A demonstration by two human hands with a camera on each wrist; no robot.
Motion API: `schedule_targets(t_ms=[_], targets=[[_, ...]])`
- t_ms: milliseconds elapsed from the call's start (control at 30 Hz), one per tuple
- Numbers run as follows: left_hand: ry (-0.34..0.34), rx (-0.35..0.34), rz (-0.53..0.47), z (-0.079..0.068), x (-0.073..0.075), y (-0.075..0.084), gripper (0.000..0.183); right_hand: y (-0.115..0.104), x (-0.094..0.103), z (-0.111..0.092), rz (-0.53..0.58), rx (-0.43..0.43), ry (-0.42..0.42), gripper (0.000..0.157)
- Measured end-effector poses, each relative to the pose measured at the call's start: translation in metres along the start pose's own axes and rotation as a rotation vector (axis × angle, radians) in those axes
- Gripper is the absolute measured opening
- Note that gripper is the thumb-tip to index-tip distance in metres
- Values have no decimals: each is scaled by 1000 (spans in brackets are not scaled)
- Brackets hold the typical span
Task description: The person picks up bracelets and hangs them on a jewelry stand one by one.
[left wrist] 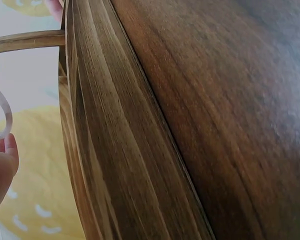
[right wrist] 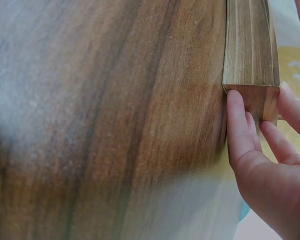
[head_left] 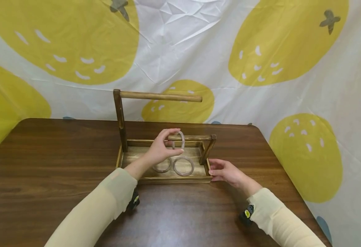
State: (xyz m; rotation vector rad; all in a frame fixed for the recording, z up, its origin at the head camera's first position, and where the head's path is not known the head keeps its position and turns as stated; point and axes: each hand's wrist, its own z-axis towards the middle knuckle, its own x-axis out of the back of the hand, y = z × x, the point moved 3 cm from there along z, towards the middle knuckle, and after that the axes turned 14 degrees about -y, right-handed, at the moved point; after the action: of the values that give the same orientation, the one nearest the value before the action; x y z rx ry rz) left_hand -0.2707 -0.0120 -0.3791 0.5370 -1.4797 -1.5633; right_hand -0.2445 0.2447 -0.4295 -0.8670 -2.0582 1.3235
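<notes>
My left hand [head_left: 160,147] pinches a pale translucent bangle [head_left: 183,137] between thumb and fingers, at the free end of the stand's lower bar [head_left: 199,138]. The bar's tip shows to the left of that ring. Two more bangles lie flat in the tray of the wooden jewelry stand [head_left: 174,180], one bangle [head_left: 183,166] on the right and one bangle [head_left: 162,171] partly under the left forearm. My right hand [head_left: 228,173] holds the tray's right end. In the right wrist view, its fingertips [right wrist: 236,100] press the end face, the thumb at the upper edge.
A taller post [head_left: 120,120] at the tray's left carries a long upper bar [head_left: 161,96], above the left hand. The stand rests on a brown wooden table [head_left: 59,164]. Behind it hangs a white curtain [head_left: 180,51] with yellow fruit prints.
</notes>
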Motion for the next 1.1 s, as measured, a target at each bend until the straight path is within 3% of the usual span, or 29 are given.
schedule_targets(t_ms=[667, 900, 1100], targets=[[42, 50, -106, 7, -7, -5, 67, 0, 0, 1, -7, 4, -10, 61], [70, 77, -247, 10, -14, -9, 66, -1, -1, 1, -9, 9, -7, 61], [66, 41, -264, 15, -20, -10, 67, 0, 0, 1, -11, 9, -18, 61]])
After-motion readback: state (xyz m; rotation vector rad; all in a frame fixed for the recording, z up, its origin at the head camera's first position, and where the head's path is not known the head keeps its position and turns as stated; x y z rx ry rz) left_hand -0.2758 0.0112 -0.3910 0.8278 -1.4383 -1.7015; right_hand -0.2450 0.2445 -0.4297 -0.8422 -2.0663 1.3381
